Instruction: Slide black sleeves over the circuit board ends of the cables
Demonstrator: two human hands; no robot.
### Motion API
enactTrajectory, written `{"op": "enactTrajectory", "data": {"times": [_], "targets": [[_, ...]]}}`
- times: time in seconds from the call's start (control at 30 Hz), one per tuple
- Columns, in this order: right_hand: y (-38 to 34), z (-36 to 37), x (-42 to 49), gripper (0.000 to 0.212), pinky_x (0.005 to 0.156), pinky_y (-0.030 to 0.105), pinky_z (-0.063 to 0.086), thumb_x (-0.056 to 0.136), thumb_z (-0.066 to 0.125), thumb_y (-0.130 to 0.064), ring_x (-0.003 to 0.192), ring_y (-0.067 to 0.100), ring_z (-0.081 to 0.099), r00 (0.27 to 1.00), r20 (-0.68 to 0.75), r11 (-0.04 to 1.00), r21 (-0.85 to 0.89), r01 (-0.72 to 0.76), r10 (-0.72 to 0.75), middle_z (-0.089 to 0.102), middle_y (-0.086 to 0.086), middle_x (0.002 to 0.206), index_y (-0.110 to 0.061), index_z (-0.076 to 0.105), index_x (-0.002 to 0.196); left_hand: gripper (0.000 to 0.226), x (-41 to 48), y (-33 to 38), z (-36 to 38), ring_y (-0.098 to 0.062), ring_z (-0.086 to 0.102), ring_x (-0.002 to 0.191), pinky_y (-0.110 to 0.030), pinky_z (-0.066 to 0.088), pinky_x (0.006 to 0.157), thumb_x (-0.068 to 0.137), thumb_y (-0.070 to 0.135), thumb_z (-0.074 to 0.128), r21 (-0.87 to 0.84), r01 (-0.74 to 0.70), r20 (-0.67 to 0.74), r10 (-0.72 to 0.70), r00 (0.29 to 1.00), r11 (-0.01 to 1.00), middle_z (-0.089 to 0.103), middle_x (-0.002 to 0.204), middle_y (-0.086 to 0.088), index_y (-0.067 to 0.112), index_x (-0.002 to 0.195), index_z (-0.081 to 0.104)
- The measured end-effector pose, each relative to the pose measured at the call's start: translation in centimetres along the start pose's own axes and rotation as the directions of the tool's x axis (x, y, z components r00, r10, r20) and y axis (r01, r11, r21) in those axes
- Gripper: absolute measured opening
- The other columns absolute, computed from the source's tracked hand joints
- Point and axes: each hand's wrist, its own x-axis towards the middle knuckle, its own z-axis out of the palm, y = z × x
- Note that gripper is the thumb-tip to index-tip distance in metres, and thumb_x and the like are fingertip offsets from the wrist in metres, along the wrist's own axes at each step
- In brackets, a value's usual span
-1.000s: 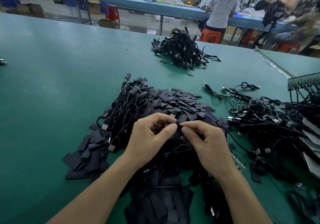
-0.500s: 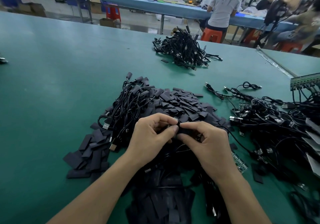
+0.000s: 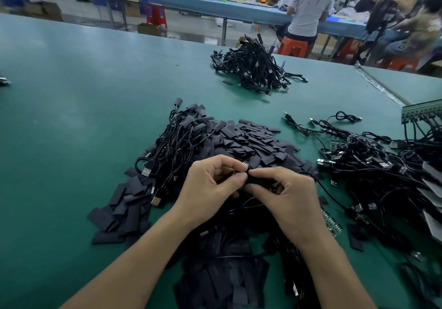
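Head camera looks forward and down, close over table (image 3: 71, 122).

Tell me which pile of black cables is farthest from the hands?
The far pile, alone near the back of the table. The left pile and right pile lie close beside the left hand and right hand.

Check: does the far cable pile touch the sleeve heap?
No: bare green table separates the far cable pile from the sleeve heap.

Bare left hand (image 3: 210, 185), right hand (image 3: 288, 197), forearms (image 3: 143, 258).
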Motion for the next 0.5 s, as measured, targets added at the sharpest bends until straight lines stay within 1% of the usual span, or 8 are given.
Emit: {"op": "enactTrajectory", "data": {"times": [0.13, 0.23, 0.33, 0.37, 0.43, 0.47, 0.5], "targets": [[-0.2, 0.0, 0.0, 0.028, 0.077, 0.014, 0.050, 0.073, 0.086, -0.021, 0.086, -0.003, 0.068, 1.000, 0.016, 1.000, -0.006, 0.001, -0.001, 0.074, -0.019, 0.089, -0.030, 0.079, 0.098, 0.010, 0.0, 0.0, 0.0, -0.014, 0.067, 0.063, -0.022, 0.054, 0.060, 0.082, 0.013, 0.072, -0.012, 0.013, 0.019, -0.013, 1.000, 1.000, 0.075, 0.079, -0.003, 0.021, 0.088, 0.075], [-0.3, 0.0, 0.0, 0.026, 0.076, 0.013, 0.051, 0.073, 0.086, -0.019, 0.084, -0.002, 0.069, 1.000, 0.002, 1.000, 0.006, -0.012, 0.012, 0.074, -0.019, 0.087, -0.030, 0.079, 0.095, 0.011, 0.0, 0.1, 0.0, -0.016, 0.068, 0.063, -0.022, 0.054, 0.059, 0.083, 0.011, 0.072, -0.007, 0.006, 0.009, -0.006, 1.000, 1.000, 0.075, 0.080, -0.004, 0.020, 0.088, 0.075], [0.0, 0.0, 0.1, 0.024, 0.074, 0.011, 0.050, 0.073, 0.086, -0.017, 0.082, -0.003, 0.068, 0.997, -0.054, 0.998, -0.029, -0.064, 0.062, 0.073, -0.018, 0.084, -0.028, 0.079, 0.094, 0.016, 0.0, 0.0, -0.1, -0.014, 0.069, 0.060, -0.019, 0.051, 0.055, 0.088, 0.006, 0.072, 0.030, -0.001, -0.072, 0.004, 0.997, 1.000, 0.075, 0.078, -0.002, 0.021, 0.091, 0.074], [0.2, -0.1, 0.1, 0.025, 0.077, 0.013, 0.051, 0.075, 0.085, -0.017, 0.085, -0.002, 0.067, 0.993, -0.083, 0.994, -0.067, -0.091, 0.085, 0.072, -0.018, 0.088, -0.027, 0.078, 0.097, 0.016, 0.1, 0.0, -0.1, -0.014, 0.069, 0.060, -0.018, 0.051, 0.053, 0.090, 0.005, 0.071, 0.034, -0.002, -0.118, 0.006, 0.993, 0.999, 0.074, 0.078, -0.002, 0.021, 0.093, 0.073], [0.7, -0.4, 0.2, 0.030, 0.090, 0.024, 0.051, 0.080, 0.081, -0.019, 0.099, 0.006, 0.064, 0.986, -0.114, 0.969, -0.206, -0.139, 0.118, 0.067, -0.013, 0.100, -0.026, 0.075, 0.108, 0.017, 0.2, 0.0, -0.2, -0.012, 0.067, 0.061, -0.020, 0.050, 0.051, 0.093, 0.003, 0.065, 0.016, -0.007, -0.189, 0.010, 0.982, 1.000, 0.073, 0.078, -0.002, 0.019, 0.097, 0.073], [0.7, -0.5, 0.2, 0.033, 0.094, 0.029, 0.048, 0.082, 0.079, -0.022, 0.105, 0.012, 0.059, 0.986, -0.115, 0.947, -0.285, -0.149, 0.120, 0.063, -0.011, 0.104, -0.027, 0.073, 0.114, 0.020, 0.3, 0.0, -0.3, -0.011, 0.066, 0.061, -0.020, 0.050, 0.051, 0.095, 0.001, 0.061, 0.000, -0.008, -0.209, 0.008, 0.978, 1.000, 0.073, 0.079, -0.002, 0.018, 0.098, 0.072], [0.7, -0.6, 0.1, 0.034, 0.095, 0.030, 0.046, 0.083, 0.078, -0.026, 0.108, 0.014, 0.053, 0.988, -0.107, 0.932, -0.334, -0.141, 0.111, 0.058, -0.011, 0.106, -0.029, 0.072, 0.117, 0.024, 0.4, 0.0, -0.3, -0.010, 0.066, 0.062, -0.020, 0.051, 0.051, 0.097, -0.001, 0.057, -0.014, -0.008, -0.218, 0.004, 0.976, 1.000, 0.073, 0.080, -0.002, 0.018, 0.099, 0.071]]}}
